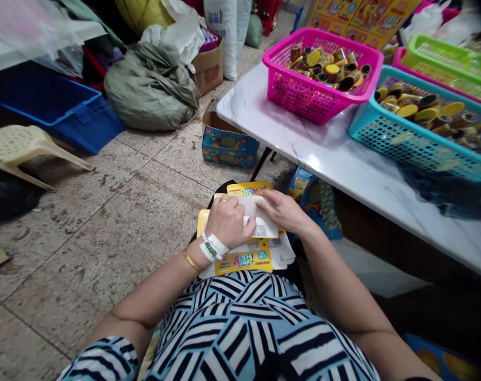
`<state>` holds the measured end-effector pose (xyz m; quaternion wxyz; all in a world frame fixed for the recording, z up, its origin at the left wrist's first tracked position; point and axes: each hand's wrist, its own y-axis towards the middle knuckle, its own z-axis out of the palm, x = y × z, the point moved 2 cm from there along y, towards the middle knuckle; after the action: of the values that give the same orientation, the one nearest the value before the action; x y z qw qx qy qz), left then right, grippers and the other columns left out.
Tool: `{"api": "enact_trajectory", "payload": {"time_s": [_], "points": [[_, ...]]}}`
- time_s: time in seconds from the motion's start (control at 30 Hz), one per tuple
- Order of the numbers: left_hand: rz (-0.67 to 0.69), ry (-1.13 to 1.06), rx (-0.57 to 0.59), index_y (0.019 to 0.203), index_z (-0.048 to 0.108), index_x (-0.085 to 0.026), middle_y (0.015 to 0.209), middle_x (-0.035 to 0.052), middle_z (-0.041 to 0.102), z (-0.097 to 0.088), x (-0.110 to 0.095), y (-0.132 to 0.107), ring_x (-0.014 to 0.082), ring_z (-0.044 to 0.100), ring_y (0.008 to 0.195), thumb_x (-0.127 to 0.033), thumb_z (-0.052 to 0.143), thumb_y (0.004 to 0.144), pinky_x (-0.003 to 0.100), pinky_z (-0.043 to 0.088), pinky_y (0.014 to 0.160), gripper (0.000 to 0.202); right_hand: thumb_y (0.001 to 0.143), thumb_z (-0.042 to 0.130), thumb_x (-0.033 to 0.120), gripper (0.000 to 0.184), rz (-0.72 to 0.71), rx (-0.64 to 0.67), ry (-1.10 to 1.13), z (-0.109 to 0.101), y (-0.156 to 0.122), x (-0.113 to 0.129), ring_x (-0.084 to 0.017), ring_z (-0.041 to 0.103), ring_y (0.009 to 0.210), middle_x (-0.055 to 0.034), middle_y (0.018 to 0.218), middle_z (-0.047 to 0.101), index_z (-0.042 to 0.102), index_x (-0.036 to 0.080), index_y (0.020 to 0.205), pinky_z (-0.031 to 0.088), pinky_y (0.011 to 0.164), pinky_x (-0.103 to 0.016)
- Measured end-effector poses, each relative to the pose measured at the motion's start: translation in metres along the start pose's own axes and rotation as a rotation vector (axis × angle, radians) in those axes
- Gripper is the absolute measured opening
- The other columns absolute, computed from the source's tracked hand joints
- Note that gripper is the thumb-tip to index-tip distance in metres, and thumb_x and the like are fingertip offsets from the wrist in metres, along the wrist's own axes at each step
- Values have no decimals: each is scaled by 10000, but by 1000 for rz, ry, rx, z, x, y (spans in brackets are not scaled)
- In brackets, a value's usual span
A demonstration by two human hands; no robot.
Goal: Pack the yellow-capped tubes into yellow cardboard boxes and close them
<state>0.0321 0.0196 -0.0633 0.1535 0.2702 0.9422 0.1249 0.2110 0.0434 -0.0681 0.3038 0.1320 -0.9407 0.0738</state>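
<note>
The card (246, 203) is over my lap, thin, flat and roughly rectangular, its matt white face up with small grey print near the lower right. Its long axis runs across me, sloping a little down toward my right. My left hand (227, 221) grips it with curled fingers, thumb out toward the right; my right hand (284, 210) holds the other end, fingers laid along it. Beneath, glossy yellow packets (244, 260) with bright lettering lie overlapping on my lap, against my striped top (256, 328).

Ahead to the right stands a smooth white table (252, 98) with grey marbling. On it, a pink basket (296, 100) and a turquoise basket (413, 132), both of perforated plastic, hold heaps of small yellow-and-dark cups (314, 58). The floor (117, 222) is speckled, stained tile. Left of the table are a crumpled grey-green sack (151, 92), a blue plastic crate (85, 127) and a cream stool (18, 140).
</note>
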Motion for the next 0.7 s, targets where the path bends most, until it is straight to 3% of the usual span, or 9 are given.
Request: {"api": "enact_trajectory", "payload": {"time_s": [0.07,0.2,0.33,0.43,0.57,0.63,0.7], "points": [[-10,-32,-134,742,647,-135,872,145,628,0,-4,2,301,565,934,-360,557,832,470,421,862,259,969,430,413,332,-7,-25,45,1,0,-1,-198,625,1000,-53,1071,678,655,255,1155,481,922,-362],[-35,-178,-356,1069,608,-126,1272,187,552,-13,1,4,316,492,1219,-360,585,832,490,368,1030,334,926,533,432,385,-123,-57,103,2,-7,1,-212,564,1170,-66,1252,614,600,278,1272,435,1035,-398],[-319,-414,-414,1256,507,-145,1405,181,458,-26,35,-5,311,409,1330,-471,639,806,485,354,1080,571,900,579,413,445,-120,-161,128,0,-27,6,-230,510,1263,-81,1374,530,565,277,1324,403,1089,-441],[-647,-810,-315,1276,503,-171,1389,157,499,-22,53,-24,302,474,1280,-587,607,807,459,419,1037,636,887,604,376,421,-165,-243,183,-2,-45,21,-238,499,1286,-73,1360,552,592,272,1294,379,1118,-465],[-941,-1618,54,1210,588,-132,1215,160,652,-16,41,-49,320,594,1160,-672,425,870,459,497,964,658,854,652,356,347,-274,-291,297,-3,-66,53,-281,415,1366,-78,1382,548,672,251,1184,277,1174,-519],[-1020,-1800,66,1251,574,-114,1179,159,678,-23,34,-61,325,624,1120,-604,473,871,462,514,953,629,865,634,386,294,-231,-341,441,-2,-74,59,-291,409,1370,-77,1424,509,698,252,1119,336,1141,-512],[-1044,-1813,11,1336,516,-140,1235,134,661,-31,30,-75,315,627,1128,-480,578,840,447,508,983,605,886,597,431,286,-62,-432,617,3,-80,54,-285,437,1349,-85,1449,478,695,246,1081,430,1072,-474]]}}
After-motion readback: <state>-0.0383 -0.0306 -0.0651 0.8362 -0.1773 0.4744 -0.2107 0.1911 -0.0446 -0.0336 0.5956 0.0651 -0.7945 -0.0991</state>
